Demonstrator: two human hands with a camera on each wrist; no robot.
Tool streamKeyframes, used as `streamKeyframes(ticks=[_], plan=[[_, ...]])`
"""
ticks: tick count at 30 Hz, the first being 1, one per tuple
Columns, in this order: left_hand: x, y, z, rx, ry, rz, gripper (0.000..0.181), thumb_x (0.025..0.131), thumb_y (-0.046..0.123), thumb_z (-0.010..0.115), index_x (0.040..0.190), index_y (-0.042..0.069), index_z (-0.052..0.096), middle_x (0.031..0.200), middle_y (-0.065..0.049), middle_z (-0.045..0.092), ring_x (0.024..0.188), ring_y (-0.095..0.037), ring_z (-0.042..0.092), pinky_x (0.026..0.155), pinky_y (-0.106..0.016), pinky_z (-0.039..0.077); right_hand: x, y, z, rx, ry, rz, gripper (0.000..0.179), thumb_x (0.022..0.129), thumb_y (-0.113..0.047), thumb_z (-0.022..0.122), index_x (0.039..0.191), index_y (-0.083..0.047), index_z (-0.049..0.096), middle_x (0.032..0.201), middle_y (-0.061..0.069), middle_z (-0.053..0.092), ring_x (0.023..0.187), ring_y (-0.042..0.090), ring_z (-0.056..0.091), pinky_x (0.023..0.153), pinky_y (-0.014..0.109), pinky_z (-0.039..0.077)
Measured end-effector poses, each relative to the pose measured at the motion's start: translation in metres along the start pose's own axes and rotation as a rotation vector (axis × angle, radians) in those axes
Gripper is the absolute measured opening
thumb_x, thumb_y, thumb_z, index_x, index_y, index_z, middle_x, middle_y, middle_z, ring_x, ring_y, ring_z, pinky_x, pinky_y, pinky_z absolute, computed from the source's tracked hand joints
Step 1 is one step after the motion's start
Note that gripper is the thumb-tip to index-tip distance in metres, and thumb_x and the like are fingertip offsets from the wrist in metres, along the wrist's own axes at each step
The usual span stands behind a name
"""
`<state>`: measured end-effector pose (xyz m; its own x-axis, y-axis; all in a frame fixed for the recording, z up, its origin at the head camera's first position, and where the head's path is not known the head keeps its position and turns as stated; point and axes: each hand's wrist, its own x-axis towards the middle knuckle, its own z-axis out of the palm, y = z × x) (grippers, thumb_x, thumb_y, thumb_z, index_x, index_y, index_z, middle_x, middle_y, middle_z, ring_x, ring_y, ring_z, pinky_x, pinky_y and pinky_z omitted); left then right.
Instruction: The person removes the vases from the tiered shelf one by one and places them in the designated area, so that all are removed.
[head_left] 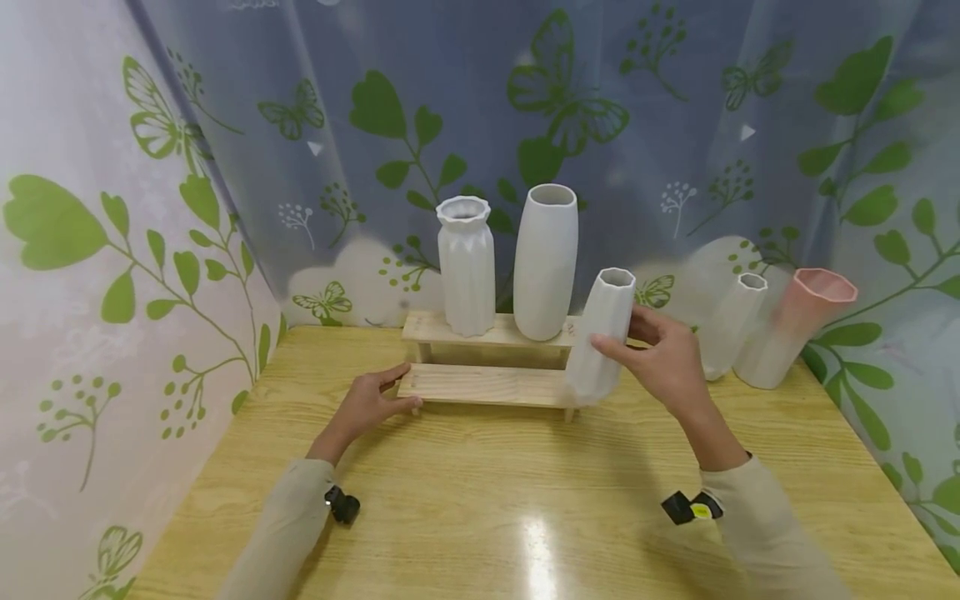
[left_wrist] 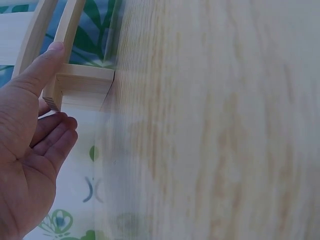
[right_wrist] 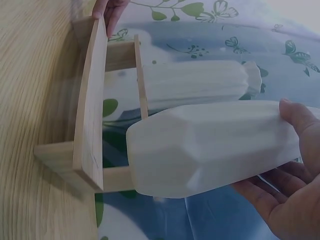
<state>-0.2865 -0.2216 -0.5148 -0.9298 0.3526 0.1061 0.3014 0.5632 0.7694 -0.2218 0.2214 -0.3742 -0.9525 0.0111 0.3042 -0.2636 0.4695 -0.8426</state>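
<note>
My right hand (head_left: 667,354) grips a white faceted vase (head_left: 602,333) around its side, thumb in front and fingers behind. The vase tilts slightly, its base overlapping the right end of the lower step in the head view; the right wrist view shows the base (right_wrist: 160,155) raised off the step board (right_wrist: 90,115). My left hand (head_left: 367,404) holds the left end of a two-step wooden stand (head_left: 487,385), with the thumb (left_wrist: 42,67) against the board and the fingers curled at its end. On the upper step stand a frilled-rim white vase (head_left: 467,271) and a tall smooth white vase (head_left: 546,267).
At the right back of the wooden table (head_left: 480,492) stand another white vase (head_left: 727,333) and a pink-to-white vase (head_left: 787,333) with a flared rim. A curtain (head_left: 450,50) with leaves and butterflies hangs behind the stand.
</note>
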Motion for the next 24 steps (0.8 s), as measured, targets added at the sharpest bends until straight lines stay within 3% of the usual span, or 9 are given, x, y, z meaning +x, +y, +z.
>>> streamKeyframes(ticks=[14,24], plan=[[-0.001,0.001,0.001,-0.011,0.0,-0.007,0.082,0.087,0.047,0.08,0.153,0.009,0.049,0.154,-0.017,0.048,0.137,-0.038,0.051,0.106,-0.05,0.05,0.0,0.024,-0.021,-0.097,0.086,0.023,0.065,0.085,-0.041,0.084,0.137,-0.007,0.065,0.12,0.018,0.073,0.108,0.034,0.071,0.072,0.01,0.053],[0.0,0.001,0.001,-0.01,0.006,-0.001,0.081,0.088,0.045,0.08,0.152,0.008,0.049,0.154,-0.016,0.048,0.137,-0.038,0.051,0.106,-0.05,0.05,0.009,0.046,-0.029,-0.133,0.135,0.038,0.065,0.086,-0.042,0.083,0.136,-0.004,0.065,0.121,0.019,0.072,0.109,0.034,0.07,0.073,0.009,0.05]])
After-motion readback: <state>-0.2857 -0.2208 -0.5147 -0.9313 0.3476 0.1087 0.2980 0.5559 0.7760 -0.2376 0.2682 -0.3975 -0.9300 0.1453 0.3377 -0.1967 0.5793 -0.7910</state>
